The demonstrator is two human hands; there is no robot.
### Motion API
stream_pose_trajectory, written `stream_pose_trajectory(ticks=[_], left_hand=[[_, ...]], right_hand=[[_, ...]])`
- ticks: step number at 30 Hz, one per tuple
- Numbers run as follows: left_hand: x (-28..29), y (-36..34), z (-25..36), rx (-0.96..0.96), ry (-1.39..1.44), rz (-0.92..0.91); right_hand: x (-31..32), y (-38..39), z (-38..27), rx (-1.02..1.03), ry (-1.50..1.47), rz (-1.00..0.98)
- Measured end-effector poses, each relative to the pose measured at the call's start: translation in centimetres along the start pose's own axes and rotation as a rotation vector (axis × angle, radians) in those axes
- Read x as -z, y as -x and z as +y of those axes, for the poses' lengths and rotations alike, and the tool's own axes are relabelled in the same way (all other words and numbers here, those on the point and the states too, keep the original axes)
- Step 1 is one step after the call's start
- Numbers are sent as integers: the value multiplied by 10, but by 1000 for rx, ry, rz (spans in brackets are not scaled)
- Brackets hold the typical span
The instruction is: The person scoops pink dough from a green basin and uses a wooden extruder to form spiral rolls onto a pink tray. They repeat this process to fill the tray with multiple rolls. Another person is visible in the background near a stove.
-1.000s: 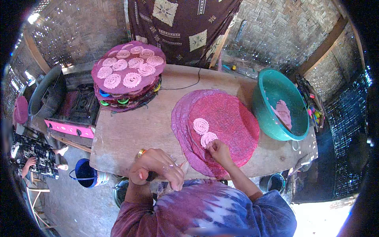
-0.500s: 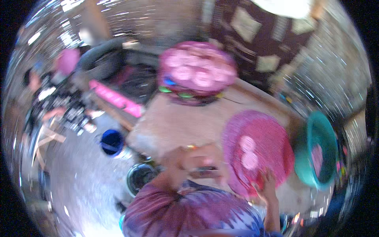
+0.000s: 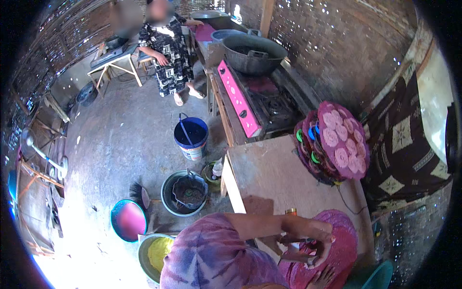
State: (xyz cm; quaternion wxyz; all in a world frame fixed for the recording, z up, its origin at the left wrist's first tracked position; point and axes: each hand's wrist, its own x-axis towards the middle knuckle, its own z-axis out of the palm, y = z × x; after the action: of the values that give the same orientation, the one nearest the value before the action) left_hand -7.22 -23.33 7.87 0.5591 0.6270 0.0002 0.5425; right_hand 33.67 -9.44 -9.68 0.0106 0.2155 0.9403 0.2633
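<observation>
My left hand (image 3: 313, 233), on a raised forearm, is curled around something pale I cannot make out, above the stack of magenta round sheets (image 3: 344, 233). A gold cylindrical piece (image 3: 290, 211) shows just behind the forearm. My right hand (image 3: 321, 279) rests low on the sheets, fingers apart, partly cut off by the bottom edge. Beside them is the rim of a green basin (image 3: 378, 279). A stack of round trays bearing pink rosettes (image 3: 340, 156) stands on the wooden table (image 3: 260, 178) beside a cable.
A stove with a pink front (image 3: 238, 96) carries a dark pot (image 3: 252, 60). A person (image 3: 166, 58) stands beyond it, touching a pink sheet. On the floor are a blue bucket (image 3: 191, 151), basins (image 3: 169, 207) with dark, pink and yellow contents, and a brush (image 3: 139, 196). Patterned cloth (image 3: 402, 135) hangs at right.
The view has swung left, bringing floor, stove and person into sight. My right hand has left the pink rosette it was touching and now lies spread lower on the sheets.
</observation>
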Motion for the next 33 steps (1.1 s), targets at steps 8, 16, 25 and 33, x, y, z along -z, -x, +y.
stream_pose_trajectory(ticks=[8, 16, 25, 33], left_hand=[[0, 0, 14, -50, -13, -36], [36, 1, -2, 57, -105, -264], [39, -55, -27, -99, 514, 454], [74, -120, -109, 55, 972, 370]], right_hand=[[9, -30, -42, -832, -458, -275], [-26, -73, -107, -1256, -554, 165], [176, -62, -71, -396, -2371, -319], [157, -19, 17, -659, -2472, -381]])
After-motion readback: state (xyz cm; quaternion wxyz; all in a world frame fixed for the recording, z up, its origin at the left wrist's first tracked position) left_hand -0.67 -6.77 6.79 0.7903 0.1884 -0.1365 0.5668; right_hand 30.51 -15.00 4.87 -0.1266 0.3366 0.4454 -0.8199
